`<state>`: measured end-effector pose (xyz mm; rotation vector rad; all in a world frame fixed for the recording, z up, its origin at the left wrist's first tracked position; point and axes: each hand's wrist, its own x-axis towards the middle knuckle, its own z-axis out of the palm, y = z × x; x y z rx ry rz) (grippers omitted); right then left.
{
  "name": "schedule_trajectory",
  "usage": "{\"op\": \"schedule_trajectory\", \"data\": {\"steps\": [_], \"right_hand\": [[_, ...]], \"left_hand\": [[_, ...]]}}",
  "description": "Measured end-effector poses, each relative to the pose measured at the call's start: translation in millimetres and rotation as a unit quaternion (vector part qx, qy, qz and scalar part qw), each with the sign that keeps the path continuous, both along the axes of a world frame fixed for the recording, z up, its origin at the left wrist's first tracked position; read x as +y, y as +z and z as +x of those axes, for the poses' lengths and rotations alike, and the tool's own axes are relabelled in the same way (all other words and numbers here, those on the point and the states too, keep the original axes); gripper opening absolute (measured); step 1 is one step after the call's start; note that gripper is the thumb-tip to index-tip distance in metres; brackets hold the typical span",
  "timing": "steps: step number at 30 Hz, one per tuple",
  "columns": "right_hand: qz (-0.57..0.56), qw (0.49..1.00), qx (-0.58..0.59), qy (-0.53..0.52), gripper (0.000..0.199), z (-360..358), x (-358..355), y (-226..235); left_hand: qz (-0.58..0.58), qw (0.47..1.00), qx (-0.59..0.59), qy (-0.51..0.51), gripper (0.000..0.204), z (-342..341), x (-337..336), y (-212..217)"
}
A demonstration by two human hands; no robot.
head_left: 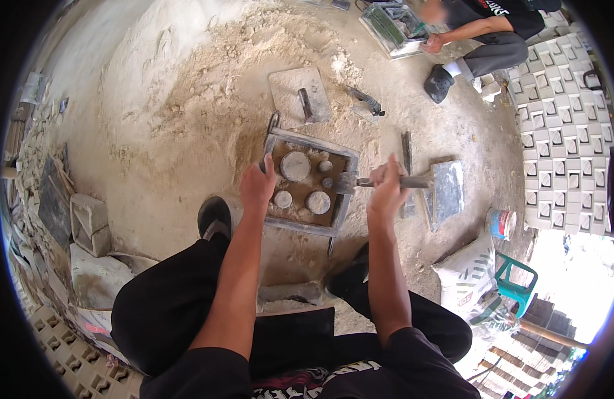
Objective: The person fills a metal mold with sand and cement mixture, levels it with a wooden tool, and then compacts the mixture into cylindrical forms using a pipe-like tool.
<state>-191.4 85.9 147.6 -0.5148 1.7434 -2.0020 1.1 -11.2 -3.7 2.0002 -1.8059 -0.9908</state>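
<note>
A square grey mould frame [308, 228] lies on the sandy ground between my feet. Packed brown material fills it, with several round pale discs of differing sizes set in, among them a large disc [295, 166]. My left hand [255, 186] is closed at the frame's left side, thumb along the edge, partly hiding that side. My right hand [387, 188] grips a hand tool with a flat grey head [347, 183] and a long handle [416, 181]. That head is over the frame's right edge, beside a small disc; slight blur hides its exact kind.
Beyond the frame lie a flat board with a handle [305, 106] and loose sand [234, 63]. Grey plates [446, 193], a white sack [468, 269], a bucket [501, 224] and a green stool [516, 282] stand right. A co-worker's hand [433, 43] touches another mould. Stacked blocks [563, 133] line the right.
</note>
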Motion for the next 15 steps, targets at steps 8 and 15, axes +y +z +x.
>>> {"op": "schedule_trajectory", "data": {"steps": [8, 15], "right_hand": [[0.062, 0.993, 0.094, 0.025, 0.043, 15, 15, 5], [0.072, 0.993, 0.086, 0.024, 0.045, 18, 16, 0]], "left_hand": [[0.033, 0.999, -0.004, 0.0, 0.065, -2, 0, 7], [0.026, 1.0, -0.006, -0.011, 0.066, -3, 0, 14]]}}
